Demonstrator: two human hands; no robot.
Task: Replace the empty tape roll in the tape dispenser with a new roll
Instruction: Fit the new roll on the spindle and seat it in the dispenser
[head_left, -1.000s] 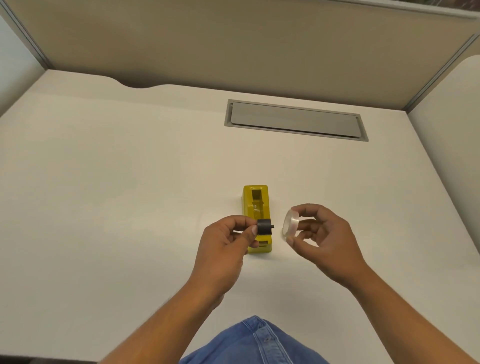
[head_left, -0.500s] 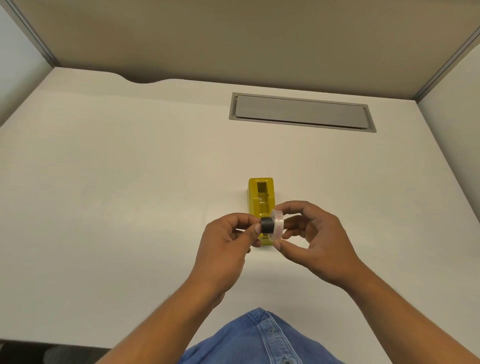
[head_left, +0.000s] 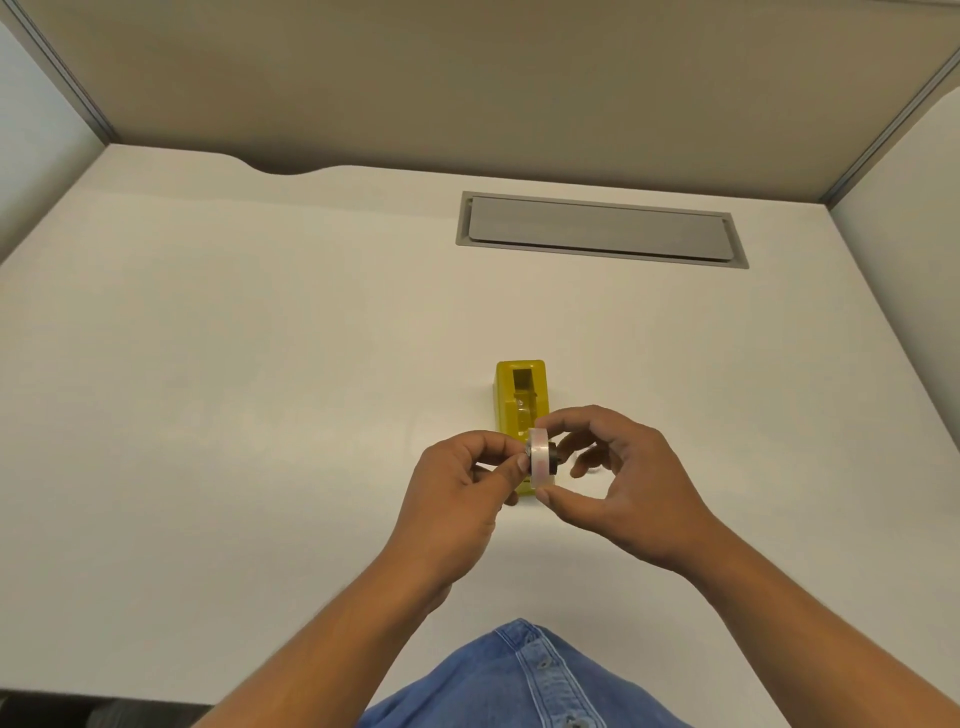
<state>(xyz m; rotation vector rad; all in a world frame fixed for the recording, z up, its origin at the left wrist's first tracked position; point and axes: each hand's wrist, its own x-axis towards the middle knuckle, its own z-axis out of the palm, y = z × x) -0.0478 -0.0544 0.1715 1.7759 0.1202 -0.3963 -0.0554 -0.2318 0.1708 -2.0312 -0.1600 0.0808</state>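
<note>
A yellow tape dispenser (head_left: 521, 395) sits on the white desk (head_left: 260, 364), its open cradle facing up. Just in front of it I hold a clear tape roll (head_left: 539, 458) on edge, with a black spindle (head_left: 552, 458) pushed through its hole and sticking out on the right. My left hand (head_left: 462, 499) pinches the spindle's left end between thumb and forefinger. My right hand (head_left: 618, 483) grips the roll's rim with thumb below and forefinger above. My hands hide the dispenser's near end.
A grey cable-slot cover (head_left: 600, 229) is set into the desk at the back. Beige partition walls (head_left: 467, 78) close off the back and both sides. A blue denim shirt (head_left: 519, 680) shows at the bottom edge.
The hands came together from apart. The roll in my right hand slid leftward over the black spindle held by my left hand, and the spindle now pokes out of the roll's right side.
</note>
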